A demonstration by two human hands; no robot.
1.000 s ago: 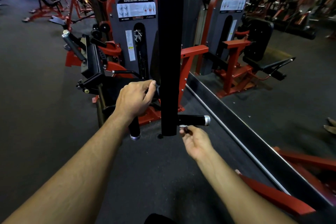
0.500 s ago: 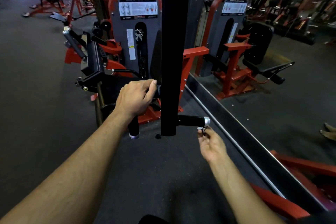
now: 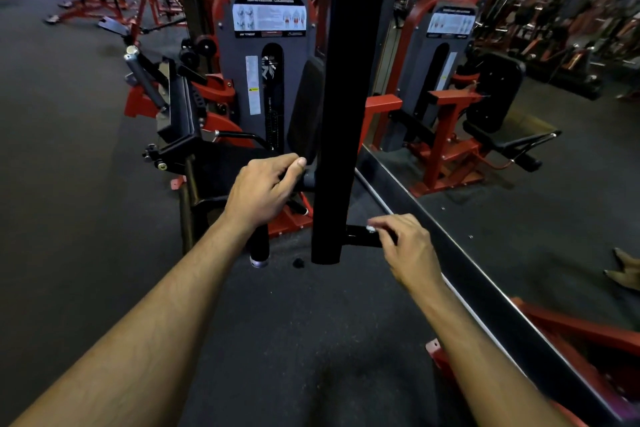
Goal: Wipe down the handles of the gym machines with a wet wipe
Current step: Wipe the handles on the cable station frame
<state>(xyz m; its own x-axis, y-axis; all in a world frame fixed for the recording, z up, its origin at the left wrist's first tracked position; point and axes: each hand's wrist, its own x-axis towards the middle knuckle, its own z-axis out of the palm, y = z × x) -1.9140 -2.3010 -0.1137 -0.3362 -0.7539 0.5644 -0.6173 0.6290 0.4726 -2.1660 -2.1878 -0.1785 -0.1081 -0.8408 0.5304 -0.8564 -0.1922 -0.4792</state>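
The left hand [image 3: 263, 189] gripped the left handle [image 3: 259, 246], a black bar with a silver end cap that pointed down towards the floor; the fingers were curled round the bar and the thumb lay along its upper part, close to the black upright post [image 3: 343, 97]. The right hand [image 3: 407, 248] lay over the right handle [image 3: 360, 236], a short black bar that stuck out sideways from the foot of the same post. Its fingers were bent over the top of the bar and pinched a small white wad, the wet wipe [image 3: 371, 228], against it (only a scrap of the wipe showed between the fingertips). The outer end of the right handle was hidden under the hand.

Both forearms reached in from the lower edge of the view. Behind the post stood a red and grey weight machine [image 3: 266, 55] with an instruction placard near its top and a black seat to its left. A wall mirror [image 3: 519, 114] ran along the right side and repeated the machine. The floor [image 3: 69, 184] was dark rubber matting.
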